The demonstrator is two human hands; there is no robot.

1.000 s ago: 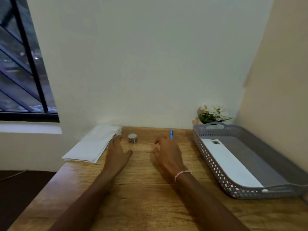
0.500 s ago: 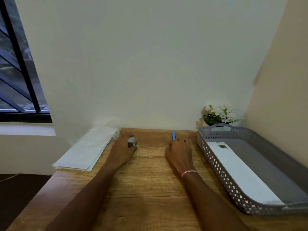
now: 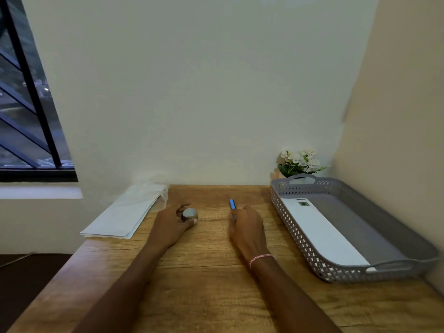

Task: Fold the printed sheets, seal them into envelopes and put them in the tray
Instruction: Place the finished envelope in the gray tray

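A stack of white sheets and envelopes (image 3: 125, 213) lies at the desk's back left corner. My left hand (image 3: 171, 224) grips a small grey roll of tape (image 3: 189, 214), thumb and fingers curled round it. My right hand (image 3: 247, 227) is over a blue pen (image 3: 232, 205), whose lower half is hidden under my fingers. The grey perforated tray (image 3: 312, 251) stands at the right with one white envelope (image 3: 319, 231) lying along its left side.
A small pot of white flowers (image 3: 299, 162) sits behind the tray against the wall. The wooden desk (image 3: 211, 284) ends at a wall behind and another wall at the right. A barred window (image 3: 26, 111) is at the left.
Both hands moved forward across the desk. My left hand reached the tape roll and closed round it. My right hand reached the blue pen.
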